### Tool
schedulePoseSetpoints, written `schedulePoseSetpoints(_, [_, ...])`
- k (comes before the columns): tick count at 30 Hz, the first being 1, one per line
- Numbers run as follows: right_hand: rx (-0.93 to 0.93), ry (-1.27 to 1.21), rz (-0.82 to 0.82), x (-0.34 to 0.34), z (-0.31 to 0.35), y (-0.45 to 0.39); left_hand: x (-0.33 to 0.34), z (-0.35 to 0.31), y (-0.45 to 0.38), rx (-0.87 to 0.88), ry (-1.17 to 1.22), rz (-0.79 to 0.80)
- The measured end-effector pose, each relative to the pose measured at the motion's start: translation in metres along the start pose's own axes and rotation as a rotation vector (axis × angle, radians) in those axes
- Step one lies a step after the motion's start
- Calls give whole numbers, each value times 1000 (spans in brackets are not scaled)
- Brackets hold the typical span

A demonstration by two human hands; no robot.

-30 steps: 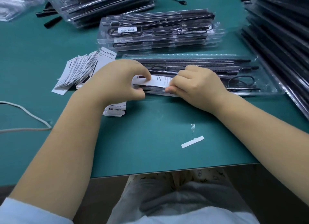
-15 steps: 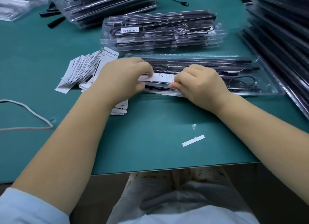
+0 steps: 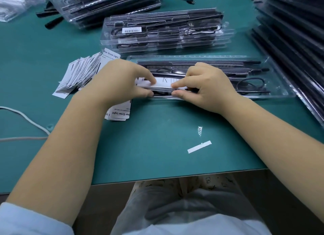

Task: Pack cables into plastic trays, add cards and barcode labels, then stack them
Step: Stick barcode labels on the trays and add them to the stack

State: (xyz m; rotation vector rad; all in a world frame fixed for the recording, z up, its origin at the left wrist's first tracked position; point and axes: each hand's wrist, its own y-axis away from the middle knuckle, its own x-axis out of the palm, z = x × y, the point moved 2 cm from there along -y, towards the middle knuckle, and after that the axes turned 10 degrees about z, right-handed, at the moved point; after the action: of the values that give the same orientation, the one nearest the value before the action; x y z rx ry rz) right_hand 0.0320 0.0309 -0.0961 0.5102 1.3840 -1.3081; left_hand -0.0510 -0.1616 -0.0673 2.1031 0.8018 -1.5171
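A clear plastic tray (image 3: 277, 94) with black cables lies across the green table in front of me. A white folded card (image 3: 162, 83) sits at the tray's near left part. My left hand (image 3: 121, 80) pinches the card's left end between thumb and fingers. My right hand (image 3: 205, 87) pinches its right end at the tray's front edge. A fanned pile of white cards (image 3: 80, 73) lies left of the tray, and printed "Grow Light" cards (image 3: 119, 113) lie under my left wrist. Behind the tray stands a stack of packed trays (image 3: 166, 33) with a barcode label (image 3: 131, 30) on top.
Tall stacks of black-filled trays (image 3: 298, 33) line the right side, and another pile (image 3: 108, 5) sits at the back left. A white label backing strip (image 3: 199, 146) lies on the green mat (image 3: 157, 138) near me. A grey cord (image 3: 24, 122) curves at the left.
Both hands have stayed on the card at the tray's left end. The card now sits lower against the tray's front edge, with my fingers shifted along it.
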Motion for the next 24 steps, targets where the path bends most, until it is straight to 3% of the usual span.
schedulePoseSetpoints(24, [81,-76,85,-4,3,-1,-5,9,1,18,181,154])
